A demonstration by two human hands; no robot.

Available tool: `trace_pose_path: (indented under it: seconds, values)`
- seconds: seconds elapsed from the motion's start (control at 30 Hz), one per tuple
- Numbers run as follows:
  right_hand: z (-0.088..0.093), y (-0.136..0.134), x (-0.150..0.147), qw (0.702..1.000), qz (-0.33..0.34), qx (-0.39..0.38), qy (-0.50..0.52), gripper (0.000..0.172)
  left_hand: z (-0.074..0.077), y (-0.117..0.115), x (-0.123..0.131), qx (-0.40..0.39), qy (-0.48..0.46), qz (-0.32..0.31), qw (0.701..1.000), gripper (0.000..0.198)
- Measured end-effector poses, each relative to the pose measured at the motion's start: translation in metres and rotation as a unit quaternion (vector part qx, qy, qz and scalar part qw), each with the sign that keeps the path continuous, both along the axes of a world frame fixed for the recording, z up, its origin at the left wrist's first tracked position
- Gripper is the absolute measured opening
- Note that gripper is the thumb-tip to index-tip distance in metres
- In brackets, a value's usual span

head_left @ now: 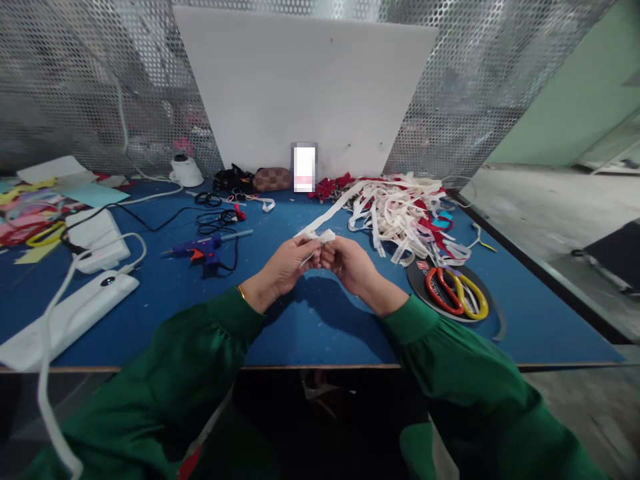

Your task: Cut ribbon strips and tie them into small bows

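Over the middle of the blue table (310, 320), my left hand (285, 268) and my right hand (350, 263) meet, both pinched on a folded piece of white ribbon (320, 235). The ribbon trails away to the back right, towards a heap of white and red ribbon strips (405, 213). Both arms wear green sleeves. A blue glue gun (203, 251) lies on the table just left of my left hand.
Red and yellow scissors (457, 293) rest on a dark round disc to the right. White power strips (75, 307) and cables lie at the left, with coloured paper scraps (30, 213) behind. Hair ties (220, 217), a small pouch (271, 179) and a white board (305, 87) stand at the back.
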State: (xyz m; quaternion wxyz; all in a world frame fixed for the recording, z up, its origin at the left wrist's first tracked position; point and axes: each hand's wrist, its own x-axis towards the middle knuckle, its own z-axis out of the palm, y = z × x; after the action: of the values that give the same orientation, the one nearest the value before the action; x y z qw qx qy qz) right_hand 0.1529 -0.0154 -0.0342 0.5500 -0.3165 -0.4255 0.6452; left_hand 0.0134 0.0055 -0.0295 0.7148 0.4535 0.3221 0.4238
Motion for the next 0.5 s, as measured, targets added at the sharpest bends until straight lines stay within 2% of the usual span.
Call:
trace_pose_path:
  seconds: [0.13,0.27,0.5]
  values:
    - [-0.003,0.0007,-0.0027,0.998,-0.005,-0.017,0.055,0.027,0.0,0.0012,0.0,-0.043,-0.053,-0.01,0.998,0.025]
    - [-0.0025,-0.0001,-0.004,0.997,-0.028,-0.024,0.063,0.027,0.0006,0.0014,0.0013,-0.052,-0.069,-0.009,0.996,0.025]
    - [0.005,-0.0029,0.0026,0.997,-0.033,0.026,-0.058,0.026,0.003,-0.0001,-0.0001,-0.012,0.028,0.038,0.999,0.039]
